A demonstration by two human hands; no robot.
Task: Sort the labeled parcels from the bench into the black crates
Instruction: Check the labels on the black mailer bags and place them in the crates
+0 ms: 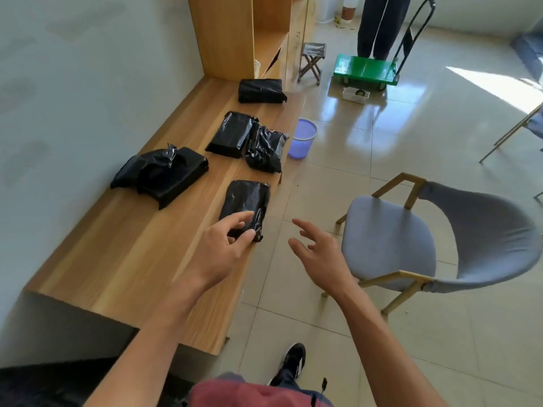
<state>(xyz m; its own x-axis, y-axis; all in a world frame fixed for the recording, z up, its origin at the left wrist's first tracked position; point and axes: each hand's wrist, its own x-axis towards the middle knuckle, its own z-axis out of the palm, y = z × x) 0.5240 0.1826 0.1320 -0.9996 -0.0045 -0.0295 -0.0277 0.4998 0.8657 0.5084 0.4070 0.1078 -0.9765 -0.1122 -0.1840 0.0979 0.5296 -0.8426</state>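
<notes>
A red shirt hem (258,392) and a black shoe (291,362) sit nearest, at the bottom edge. Above them two bare forearms reach forward. The left hand (219,248) is over the near parcel (245,205), its grip loosely curved with fingertips and thumb at the parcel's near end; I cannot tell whether they pinch it. The right hand (318,248) hangs over the floor beside the desk (117,259), grip spread apart and holding nothing. Farther along the desk lie a bulky parcel (161,174) at left, two parcels side by side (230,135) (266,148), and a far parcel (261,91). A grey chair (411,239) stands at right, a purple basket (304,138) beyond.
</notes>
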